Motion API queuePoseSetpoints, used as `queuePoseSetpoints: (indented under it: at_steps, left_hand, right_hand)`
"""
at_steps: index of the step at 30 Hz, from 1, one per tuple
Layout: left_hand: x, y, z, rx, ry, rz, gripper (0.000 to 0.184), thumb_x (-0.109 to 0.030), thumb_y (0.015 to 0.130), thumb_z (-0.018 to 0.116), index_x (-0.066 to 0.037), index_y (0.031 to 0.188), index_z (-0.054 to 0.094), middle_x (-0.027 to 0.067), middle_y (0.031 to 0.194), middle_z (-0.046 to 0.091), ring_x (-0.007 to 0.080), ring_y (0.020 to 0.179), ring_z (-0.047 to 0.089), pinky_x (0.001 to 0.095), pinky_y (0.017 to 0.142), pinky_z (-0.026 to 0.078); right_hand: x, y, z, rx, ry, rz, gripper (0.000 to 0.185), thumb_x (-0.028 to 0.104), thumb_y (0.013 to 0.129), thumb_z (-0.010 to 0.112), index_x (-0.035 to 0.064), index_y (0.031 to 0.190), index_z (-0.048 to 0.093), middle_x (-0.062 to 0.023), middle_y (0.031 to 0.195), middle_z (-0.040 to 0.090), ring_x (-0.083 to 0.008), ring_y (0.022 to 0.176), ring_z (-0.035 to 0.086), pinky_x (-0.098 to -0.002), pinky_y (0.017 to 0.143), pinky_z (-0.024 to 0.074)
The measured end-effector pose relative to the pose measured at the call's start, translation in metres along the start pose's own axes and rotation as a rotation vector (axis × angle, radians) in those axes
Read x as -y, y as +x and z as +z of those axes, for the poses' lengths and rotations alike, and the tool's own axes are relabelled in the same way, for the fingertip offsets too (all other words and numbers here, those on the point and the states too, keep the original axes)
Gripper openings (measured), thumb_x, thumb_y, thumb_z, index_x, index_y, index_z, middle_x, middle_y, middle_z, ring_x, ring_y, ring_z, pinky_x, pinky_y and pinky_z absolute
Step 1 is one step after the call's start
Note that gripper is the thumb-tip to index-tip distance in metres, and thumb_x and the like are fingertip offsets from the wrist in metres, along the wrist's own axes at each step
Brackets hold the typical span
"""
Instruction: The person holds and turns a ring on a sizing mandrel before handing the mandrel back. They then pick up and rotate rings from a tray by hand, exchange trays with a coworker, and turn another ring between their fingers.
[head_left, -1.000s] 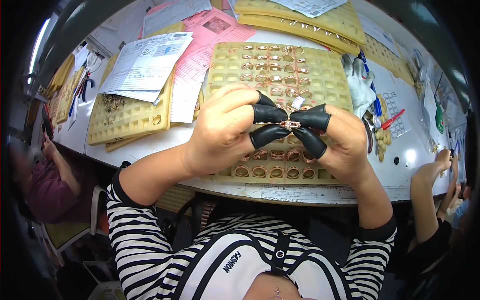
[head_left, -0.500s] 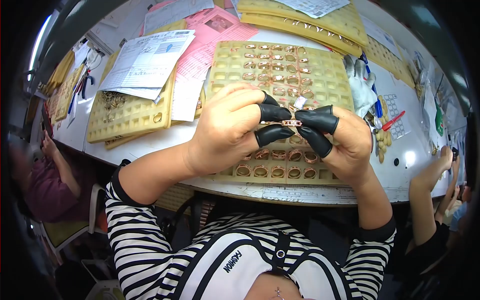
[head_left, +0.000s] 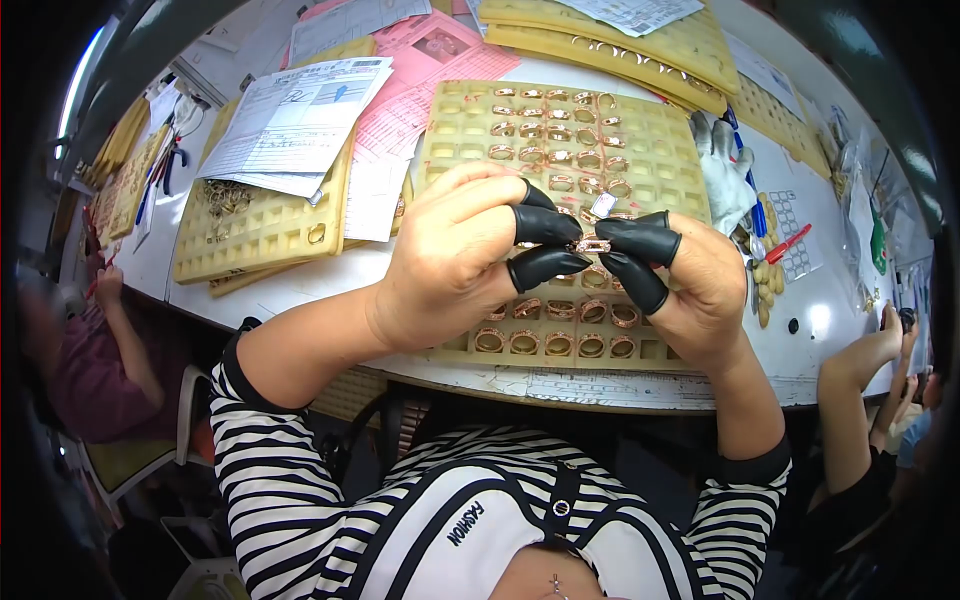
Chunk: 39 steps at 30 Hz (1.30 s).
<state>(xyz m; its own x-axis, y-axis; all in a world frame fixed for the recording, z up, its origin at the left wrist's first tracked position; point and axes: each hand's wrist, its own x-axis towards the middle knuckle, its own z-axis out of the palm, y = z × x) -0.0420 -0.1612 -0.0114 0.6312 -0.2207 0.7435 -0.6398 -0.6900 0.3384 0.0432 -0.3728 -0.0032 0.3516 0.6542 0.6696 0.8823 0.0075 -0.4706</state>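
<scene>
A rose-gold ring (head_left: 594,246) is pinched between both hands, above a pale yellow slotted tray (head_left: 455,130). My left hand (head_left: 465,240), with black finger cots on its fingertips, closes on the ring's left side. From the right, the black-cotted thumb and finger of my right hand (head_left: 690,275) grip its other side. Rows of similar rings (head_left: 557,344) stand in the tray's slots below and beyond my hands. A small white tag (head_left: 603,205) shows just behind the fingertips. My fingers cover part of the held ring.
Left of the tray, printed papers (head_left: 290,120) lie on another slotted tray (head_left: 260,245). More stacked trays (head_left: 620,60) are at the back. A grey-white glove (head_left: 722,175) and a red pen (head_left: 788,244) lie to the right. Other people sit at both sides.
The ring has turned slightly between my fingertips, and its visible part sits a little further right. Both hands keep nearly the same place. The co-worker's hand at left has shifted.
</scene>
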Motion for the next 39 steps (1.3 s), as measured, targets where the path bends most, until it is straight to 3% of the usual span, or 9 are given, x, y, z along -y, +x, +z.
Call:
queuePoseSetpoints:
  at_steps: [5,8,16,22,24,31,32,34,39]
  left_hand:
    - [-0.0009,-0.0004,-0.0017,-0.005,-0.008,-0.004,0.026,-0.012,0.065,0.082,-0.005,0.087,0.070,0.0074,0.082,0.064,0.0274,0.078,0.062,0.0361,0.073,0.052]
    - [-0.0042,0.0009,-0.0047,0.047,-0.038,-0.045,0.029,-0.008,0.068,0.082,-0.004,0.094,0.071,0.0069,0.084,0.068,0.0235,0.079,0.064,0.0421,0.090,0.049]
    - [-0.0022,0.0016,-0.0018,-0.004,-0.022,-0.007,0.025,-0.011,0.066,0.082,-0.005,0.088,0.070,0.0073,0.082,0.064,0.0274,0.078,0.062,0.0358,0.070,0.051]
    - [-0.0014,0.0007,-0.0024,0.008,-0.017,-0.003,0.028,-0.012,0.065,0.082,-0.005,0.090,0.070,0.0077,0.083,0.065,0.0279,0.078,0.062,0.0365,0.072,0.051]
    - [-0.0060,0.0004,-0.0057,0.056,-0.048,-0.070,0.027,-0.008,0.068,0.082,-0.003,0.093,0.071,0.0065,0.084,0.068,0.0231,0.080,0.064,0.0416,0.092,0.048]
    - [-0.0059,0.0009,-0.0040,0.037,-0.030,-0.056,0.028,-0.007,0.067,0.082,-0.003,0.092,0.071,0.0064,0.083,0.067,0.0236,0.080,0.064,0.0409,0.089,0.049]
    - [-0.0024,0.0022,-0.0010,-0.001,-0.014,-0.005,0.025,-0.010,0.066,0.082,-0.005,0.087,0.070,0.0077,0.082,0.064,0.0278,0.077,0.062,0.0367,0.072,0.052]
    - [-0.0042,0.0018,-0.0035,0.054,-0.026,-0.038,0.026,-0.007,0.068,0.082,-0.003,0.092,0.070,0.0067,0.083,0.067,0.0243,0.079,0.063,0.0406,0.087,0.050]
    - [-0.0053,0.0016,-0.0030,0.044,-0.013,-0.058,0.026,-0.009,0.068,0.082,-0.003,0.090,0.070,0.0076,0.084,0.068,0.0254,0.080,0.063,0.0389,0.086,0.049]
  right_hand:
    - [0.0000,-0.0003,-0.0001,0.001,-0.002,0.002,0.024,0.004,0.072,0.077,0.0027,0.095,0.072,-0.0090,0.069,0.061,-0.0239,0.057,0.058,-0.0334,0.051,0.0431]
    - [-0.0001,0.0002,-0.0002,-0.003,-0.010,-0.013,0.024,0.003,0.071,0.077,0.0028,0.094,0.071,-0.0088,0.069,0.061,-0.0236,0.056,0.057,-0.0332,0.050,0.0427]
    - [-0.0008,0.0005,-0.0009,0.019,-0.011,-0.017,0.024,0.002,0.071,0.076,0.0029,0.094,0.071,-0.0085,0.068,0.060,-0.0232,0.055,0.057,-0.0332,0.049,0.0423]
    - [-0.0001,0.0016,-0.0010,0.017,-0.012,-0.023,0.022,0.003,0.071,0.077,0.0030,0.092,0.071,-0.0089,0.068,0.061,-0.0241,0.055,0.058,-0.0340,0.049,0.0430]
    - [-0.0001,0.0015,-0.0008,0.016,-0.024,-0.030,0.022,0.003,0.071,0.077,0.0028,0.092,0.071,-0.0089,0.068,0.061,-0.0241,0.055,0.058,-0.0340,0.049,0.0429]
    - [-0.0031,0.0004,-0.0002,0.020,-0.067,-0.066,0.024,0.005,0.070,0.077,0.0021,0.093,0.071,-0.0085,0.067,0.060,-0.0234,0.054,0.057,-0.0340,0.048,0.0420]
    - [-0.0017,0.0008,0.0008,-0.005,-0.058,-0.054,0.024,0.005,0.070,0.078,0.0019,0.094,0.071,-0.0086,0.068,0.060,-0.0234,0.055,0.057,-0.0338,0.048,0.0427]
    - [0.0002,0.0014,0.0006,-0.023,-0.044,-0.035,0.026,0.004,0.070,0.078,0.0014,0.094,0.070,-0.0089,0.070,0.062,-0.0233,0.056,0.059,-0.0332,0.050,0.0442]
    - [-0.0018,0.0003,0.0007,-0.027,-0.047,-0.056,0.023,0.004,0.071,0.077,0.0034,0.093,0.071,-0.0079,0.069,0.061,-0.0229,0.055,0.057,-0.0331,0.049,0.0428]
